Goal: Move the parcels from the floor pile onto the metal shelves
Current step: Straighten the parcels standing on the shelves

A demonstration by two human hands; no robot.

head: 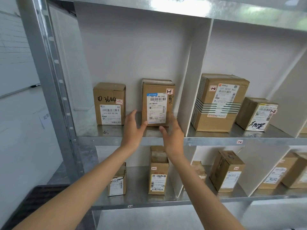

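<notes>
A cardboard parcel (pixel 157 103) with a white shipping label stands upright on the upper metal shelf (pixel 116 131), in the left compartment. My left hand (pixel 133 128) is at its lower left edge, fingers straight, thumb touching the box front. My right hand (pixel 172 133) is at its lower right edge, fingers relaxed and extended. Neither hand curls round the box. A second parcel (pixel 109 103) marked "3644" stands to the left.
White dividers (pixel 196 90) split the shelves. The right compartment holds a large taped box (pixel 219 103) and a smaller one (pixel 256 114). The lower shelf (pixel 136 201) carries several parcels. A grey upright post (pixel 54 83) stands left, and a black crate (pixel 33 201) sits below.
</notes>
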